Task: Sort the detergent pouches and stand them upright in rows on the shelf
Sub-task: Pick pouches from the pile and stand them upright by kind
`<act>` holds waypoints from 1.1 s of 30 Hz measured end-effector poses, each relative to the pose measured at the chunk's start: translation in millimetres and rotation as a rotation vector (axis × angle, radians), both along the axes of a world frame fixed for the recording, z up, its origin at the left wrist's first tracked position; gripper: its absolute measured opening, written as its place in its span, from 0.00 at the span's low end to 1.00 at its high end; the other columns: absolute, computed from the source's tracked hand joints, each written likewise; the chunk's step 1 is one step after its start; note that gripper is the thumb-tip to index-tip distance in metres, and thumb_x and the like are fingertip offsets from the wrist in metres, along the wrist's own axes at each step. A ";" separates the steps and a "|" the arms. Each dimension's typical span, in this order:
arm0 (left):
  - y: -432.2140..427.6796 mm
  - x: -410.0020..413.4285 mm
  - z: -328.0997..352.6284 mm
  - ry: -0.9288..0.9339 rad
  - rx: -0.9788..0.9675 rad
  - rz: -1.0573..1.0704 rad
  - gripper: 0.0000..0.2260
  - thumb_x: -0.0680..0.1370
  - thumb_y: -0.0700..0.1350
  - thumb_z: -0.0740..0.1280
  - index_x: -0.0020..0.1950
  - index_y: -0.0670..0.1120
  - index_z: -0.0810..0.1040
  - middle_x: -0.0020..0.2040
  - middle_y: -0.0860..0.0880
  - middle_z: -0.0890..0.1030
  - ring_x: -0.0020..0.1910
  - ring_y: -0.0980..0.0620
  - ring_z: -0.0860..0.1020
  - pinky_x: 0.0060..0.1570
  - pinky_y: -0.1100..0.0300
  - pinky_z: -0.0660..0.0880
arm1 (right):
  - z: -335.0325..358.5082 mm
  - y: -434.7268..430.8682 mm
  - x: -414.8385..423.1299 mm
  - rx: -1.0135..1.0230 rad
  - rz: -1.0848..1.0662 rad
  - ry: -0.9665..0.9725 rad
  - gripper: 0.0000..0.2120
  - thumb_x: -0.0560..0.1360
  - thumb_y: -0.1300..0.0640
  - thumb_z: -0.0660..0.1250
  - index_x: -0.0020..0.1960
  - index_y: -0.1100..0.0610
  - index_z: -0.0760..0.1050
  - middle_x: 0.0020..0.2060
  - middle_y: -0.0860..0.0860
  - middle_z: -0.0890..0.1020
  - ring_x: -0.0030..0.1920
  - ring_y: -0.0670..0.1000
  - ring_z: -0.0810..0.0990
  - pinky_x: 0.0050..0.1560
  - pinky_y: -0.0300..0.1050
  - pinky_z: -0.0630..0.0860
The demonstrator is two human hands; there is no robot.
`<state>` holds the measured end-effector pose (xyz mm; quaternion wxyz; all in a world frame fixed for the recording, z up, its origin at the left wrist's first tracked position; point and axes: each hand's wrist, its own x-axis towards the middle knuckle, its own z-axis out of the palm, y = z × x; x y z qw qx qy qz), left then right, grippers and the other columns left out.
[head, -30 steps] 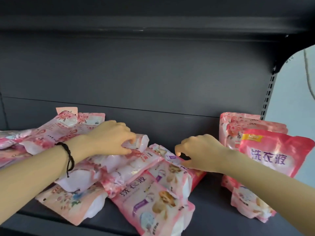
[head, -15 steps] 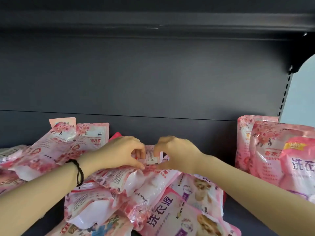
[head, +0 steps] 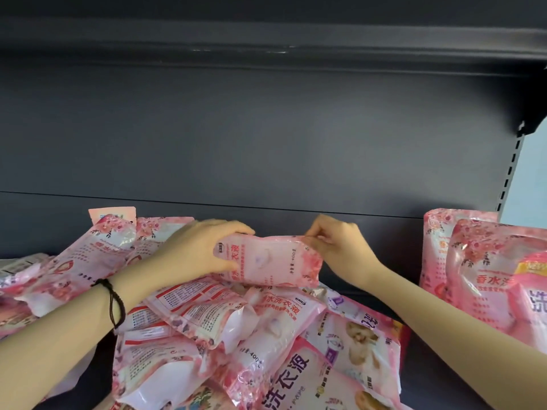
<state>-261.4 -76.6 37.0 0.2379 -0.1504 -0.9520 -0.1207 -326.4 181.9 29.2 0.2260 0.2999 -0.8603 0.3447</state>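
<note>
The dark grey shelf (head: 420,386) carries a jumbled heap of pink detergent pouches (head: 225,329) lying flat at left and centre, with upright pouches (head: 479,276) standing at right.

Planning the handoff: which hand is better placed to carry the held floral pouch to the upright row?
Probably right: the right hand pinches the pouch nearest the upright row; the left hand grips its far end.

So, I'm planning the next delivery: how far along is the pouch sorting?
Done: a few upright pouches stand at the right. In hand: the left hand and right hand hold one floral pouch sideways above the pile. Left: that jumbled pile, lying flat.
</note>
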 end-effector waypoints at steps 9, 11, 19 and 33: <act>-10.5 -32.1 -1.2 -0.223 0.713 -0.054 0.07 0.68 0.41 0.77 0.34 0.47 0.81 0.34 0.47 0.81 0.36 0.48 0.77 0.42 0.52 0.74 | -15.4 30.5 -1.3 -0.011 -0.034 -0.132 0.07 0.74 0.57 0.70 0.40 0.50 0.74 0.37 0.44 0.82 0.40 0.44 0.81 0.47 0.45 0.79; -3.5 -35.4 -1.8 -0.211 0.810 -0.090 0.09 0.68 0.40 0.77 0.31 0.48 0.79 0.31 0.49 0.77 0.35 0.49 0.74 0.40 0.55 0.70 | -9.3 21.4 2.1 0.086 -0.024 -0.117 0.05 0.72 0.49 0.70 0.47 0.44 0.76 0.44 0.40 0.82 0.46 0.42 0.81 0.50 0.43 0.78; 54.3 -33.3 22.1 -0.001 0.755 -0.296 0.09 0.70 0.39 0.75 0.34 0.48 0.77 0.28 0.58 0.75 0.31 0.60 0.72 0.36 0.66 0.68 | 6.0 -33.2 8.7 0.091 -0.058 -0.124 0.11 0.75 0.51 0.67 0.37 0.52 0.71 0.33 0.51 0.79 0.37 0.55 0.79 0.41 0.52 0.78; 141.0 25.5 16.3 -0.113 1.024 -0.575 0.35 0.72 0.40 0.71 0.67 0.65 0.54 0.55 0.51 0.83 0.55 0.58 0.80 0.53 0.62 0.78 | 36.6 56.8 79.1 -1.011 0.312 -0.373 0.04 0.75 0.60 0.68 0.47 0.60 0.80 0.42 0.56 0.86 0.42 0.56 0.86 0.40 0.51 0.83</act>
